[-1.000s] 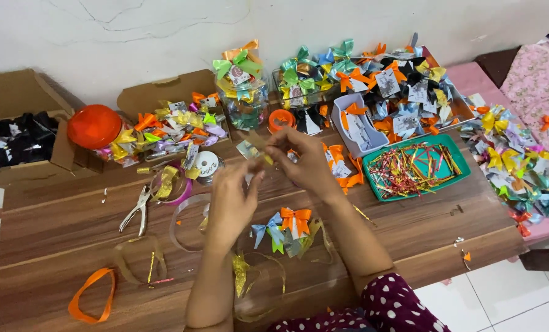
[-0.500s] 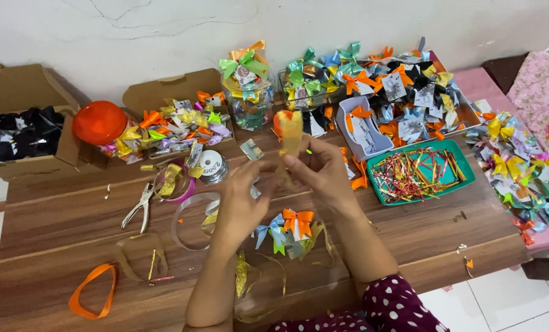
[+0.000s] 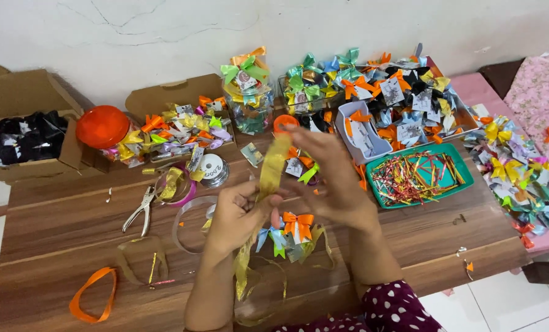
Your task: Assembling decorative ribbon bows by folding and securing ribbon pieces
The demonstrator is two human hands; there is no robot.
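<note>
A: What's the setting?

B: A white wall behind a wooden table (image 3: 409, 237) crowded with ribbon bows. A cardboard box (image 3: 22, 123) sits far left, a green tray (image 3: 417, 178) of twist ties to the right.

A: And the hands?

B: The right hand (image 3: 333, 184) is half open, fingers curled, touching a gold ribbon (image 3: 273, 165) that stands up between both hands. The left hand (image 3: 237, 215) is pinched shut on the ribbon's lower part.

A: Anything smaller?

B: An orange bow (image 3: 298, 224) lies just below the hands; pliers (image 3: 140, 209) lie well to the left.
</note>
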